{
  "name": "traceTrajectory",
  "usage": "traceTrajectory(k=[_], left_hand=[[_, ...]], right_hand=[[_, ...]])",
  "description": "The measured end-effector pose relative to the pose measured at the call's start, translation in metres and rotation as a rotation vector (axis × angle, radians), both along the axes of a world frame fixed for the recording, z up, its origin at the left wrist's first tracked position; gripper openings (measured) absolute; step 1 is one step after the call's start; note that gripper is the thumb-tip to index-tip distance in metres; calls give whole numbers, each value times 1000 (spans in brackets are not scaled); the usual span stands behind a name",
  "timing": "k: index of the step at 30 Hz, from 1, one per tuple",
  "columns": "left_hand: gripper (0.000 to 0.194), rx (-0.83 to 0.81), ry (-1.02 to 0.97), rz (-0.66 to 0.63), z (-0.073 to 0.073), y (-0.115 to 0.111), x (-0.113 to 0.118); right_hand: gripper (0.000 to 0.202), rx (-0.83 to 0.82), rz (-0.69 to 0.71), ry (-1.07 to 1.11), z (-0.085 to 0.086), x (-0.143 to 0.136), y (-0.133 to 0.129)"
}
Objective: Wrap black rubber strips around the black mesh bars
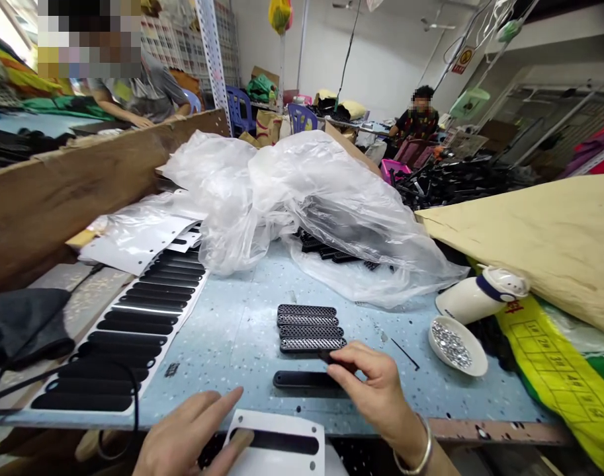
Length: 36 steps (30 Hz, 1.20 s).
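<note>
We hold small dark piece (325, 356) (too unclear to name) in pinched fingers of right hand (376, 387), near black bar (302, 381) on tabletop (222, 337); left hand (182, 426) rests thumb over black strip (289, 441) on white sheet (262, 420), grip unclear. Likely peeling step; next calls for steady sheet.

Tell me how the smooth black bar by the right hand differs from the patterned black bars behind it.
The smooth bar is mostly plain on top; the patterned bars carry a fine lattice. The smooth bar lies alone, nearer the front edge of the blue table; the patterned bars lie grouped side by side. Both are long, dark and rounded where their ends show.
</note>
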State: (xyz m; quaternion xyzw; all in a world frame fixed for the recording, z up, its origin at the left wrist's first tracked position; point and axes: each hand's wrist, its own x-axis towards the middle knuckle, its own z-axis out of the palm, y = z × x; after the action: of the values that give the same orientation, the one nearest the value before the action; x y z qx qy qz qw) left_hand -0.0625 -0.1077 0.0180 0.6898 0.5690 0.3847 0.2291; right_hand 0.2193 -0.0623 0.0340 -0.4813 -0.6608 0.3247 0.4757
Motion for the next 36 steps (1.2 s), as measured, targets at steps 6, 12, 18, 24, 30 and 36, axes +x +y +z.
traceTrajectory(k=[6, 12, 18, 24, 30, 36], left_hand=[[23, -585, -475, -224, 28, 63, 54], [33, -892, -835, -198, 15, 83, 64], [32, -960, -903, -189, 8, 86, 60], [29, -806, -682, -84, 1, 92, 56], [12, -263, -87, -20, -8, 95, 46], [15, -113, 119, -196, -28, 98, 53]], right_hand=[[16, 182, 208, -293, 14, -28, 9], [20, 301, 92, -283, 2, -11, 16], [20, 283, 83, -260, -8, 8, 16], [18, 259, 61, -257, -8, 13, 20], [11, 84, 17, -278, -17, 41, 28], [8, 35, 11, -291, -31, 39, 32]])
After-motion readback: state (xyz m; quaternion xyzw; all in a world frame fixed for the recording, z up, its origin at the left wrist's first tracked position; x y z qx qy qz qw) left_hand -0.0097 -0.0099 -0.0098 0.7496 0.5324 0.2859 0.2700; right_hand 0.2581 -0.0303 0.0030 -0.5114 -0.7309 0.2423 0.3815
